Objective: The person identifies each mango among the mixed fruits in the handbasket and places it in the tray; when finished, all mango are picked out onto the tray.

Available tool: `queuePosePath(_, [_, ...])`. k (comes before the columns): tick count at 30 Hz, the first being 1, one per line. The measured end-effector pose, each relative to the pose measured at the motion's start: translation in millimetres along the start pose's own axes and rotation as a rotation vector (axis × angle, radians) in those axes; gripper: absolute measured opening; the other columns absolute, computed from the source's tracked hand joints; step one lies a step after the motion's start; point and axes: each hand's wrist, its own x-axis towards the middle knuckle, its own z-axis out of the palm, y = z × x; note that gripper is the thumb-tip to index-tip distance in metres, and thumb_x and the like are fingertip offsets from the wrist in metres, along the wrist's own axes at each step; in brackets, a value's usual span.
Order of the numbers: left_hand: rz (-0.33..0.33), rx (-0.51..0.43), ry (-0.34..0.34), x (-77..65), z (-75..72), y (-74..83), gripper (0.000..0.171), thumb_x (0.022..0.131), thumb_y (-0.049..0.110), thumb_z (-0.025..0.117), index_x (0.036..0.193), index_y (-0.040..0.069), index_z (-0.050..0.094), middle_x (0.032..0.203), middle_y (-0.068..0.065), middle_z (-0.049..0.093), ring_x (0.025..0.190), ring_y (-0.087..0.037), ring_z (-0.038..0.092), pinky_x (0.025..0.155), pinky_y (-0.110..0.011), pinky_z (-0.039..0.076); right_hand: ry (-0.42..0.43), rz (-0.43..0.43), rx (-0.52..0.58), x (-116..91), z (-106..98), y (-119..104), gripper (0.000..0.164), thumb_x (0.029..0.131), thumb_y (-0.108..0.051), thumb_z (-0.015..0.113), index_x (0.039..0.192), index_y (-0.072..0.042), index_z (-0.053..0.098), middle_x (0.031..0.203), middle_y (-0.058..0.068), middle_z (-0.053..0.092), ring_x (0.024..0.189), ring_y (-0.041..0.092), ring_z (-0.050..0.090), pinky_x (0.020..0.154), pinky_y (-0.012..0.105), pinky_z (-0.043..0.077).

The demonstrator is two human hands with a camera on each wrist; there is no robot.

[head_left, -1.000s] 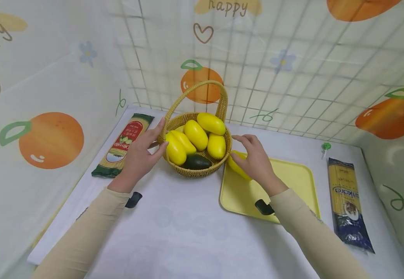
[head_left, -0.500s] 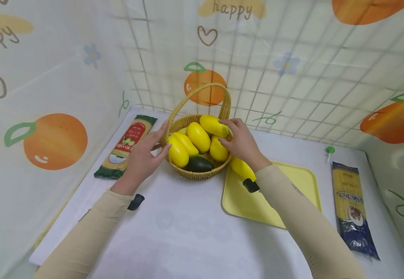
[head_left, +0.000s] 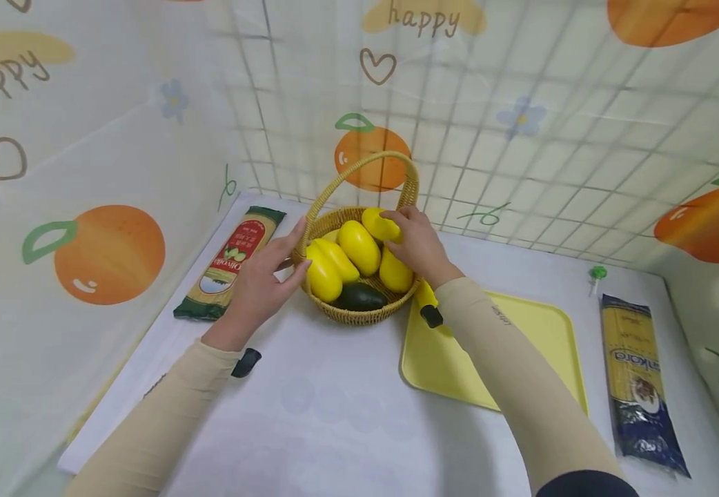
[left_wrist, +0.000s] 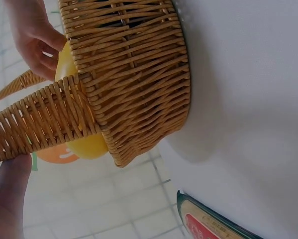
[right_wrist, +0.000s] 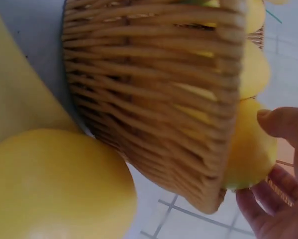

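Note:
A wicker basket (head_left: pixel 359 317) with a tall handle (left_wrist: pixel 44 117) holds several yellow mangoes (head_left: pixel 359 247) and a dark green avocado-like fruit (head_left: pixel 361 297). My left hand (head_left: pixel 259 283) holds the foot of the handle on the left side, thumb in front and fingers behind. Over the right rim, my right hand (head_left: pixel 420 245) grips the mango at the back right (right_wrist: pixel 250 144), thumb on one side and fingers curled round the other. Another mango (right_wrist: pixel 59 186) lies beside the basket on a yellow tray (head_left: pixel 533 331); my right forearm partly covers it in the head view.
A green-and-red pasta packet (head_left: pixel 232 262) lies left of the basket. On the far right are a blue-and-yellow pasta packet (head_left: pixel 642 386) and a green lollipop (head_left: pixel 598 273). A printed curtain over a wire grid (head_left: pixel 459 138) stands behind the table.
My right hand has moved from beside the mango on the tray up and left to the back-right mango in the basket, now gripping it. My left hand stays at the handle.

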Motion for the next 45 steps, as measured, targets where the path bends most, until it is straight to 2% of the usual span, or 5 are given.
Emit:
queuePosePath(9, [-0.008,0.0,-0.005,1.5,-1.1,0.9,0.079,0.092,0.01,0.075,0.159,0.025,0.037,0.122,-0.01,0.069,0.109,-0.024,0.067,0.086,-0.039,0.061,-0.004,0.04,-0.002,1,5,1,0.055,0.093,-0.007,0.069,0.145,-0.015,0.055,0.14,0.018,0.044,0.122,0.037,0.047,0.099,0.045,0.048])
queuePosePath(16, [-0.024,0.015,-0.014,2.4,-1.7,2.3,0.08,0.092,0.01,0.076,0.159,0.026,0.036,0.12,-0.01,0.069,0.107,-0.024,0.067,0.086,-0.039,0.062,0.007,0.038,-0.006,-5,3,2,0.054,0.093,-0.011,0.071,0.145,-0.015,0.055,0.141,0.019,0.045,0.123,0.037,0.048,0.101,0.046,0.048])
queuePosePath(27, [-0.036,0.021,-0.025,5.3,-2.5,3.4,0.079,0.093,0.011,0.075,0.16,0.027,0.035,0.124,-0.01,0.068,0.11,-0.025,0.067,0.087,-0.04,0.061,0.023,0.086,0.151,-24,-7,2,0.055,0.094,-0.018,0.071,0.147,-0.02,0.054,0.144,0.016,0.042,0.124,0.035,0.051,0.103,0.048,0.049])
queuePosePath(37, [-0.026,0.014,-0.008,6.0,-1.7,2.9,0.078,0.093,0.01,0.075,0.159,0.026,0.037,0.126,-0.011,0.068,0.112,-0.026,0.067,0.086,-0.04,0.061,0.083,0.026,0.251,-62,-24,1,0.055,0.095,-0.019,0.072,0.147,-0.017,0.053,0.142,0.016,0.043,0.121,0.032,0.053,0.098,0.046,0.052])
queuePosePath(45, [-0.024,0.012,-0.012,4.2,-1.7,3.6,0.078,0.093,0.01,0.075,0.159,0.026,0.037,0.127,-0.011,0.068,0.112,-0.026,0.067,0.087,-0.04,0.061,0.146,0.002,0.281,-101,-34,17,0.055,0.093,-0.014,0.074,0.145,-0.014,0.055,0.138,0.017,0.047,0.119,0.033,0.053,0.094,0.046,0.056])
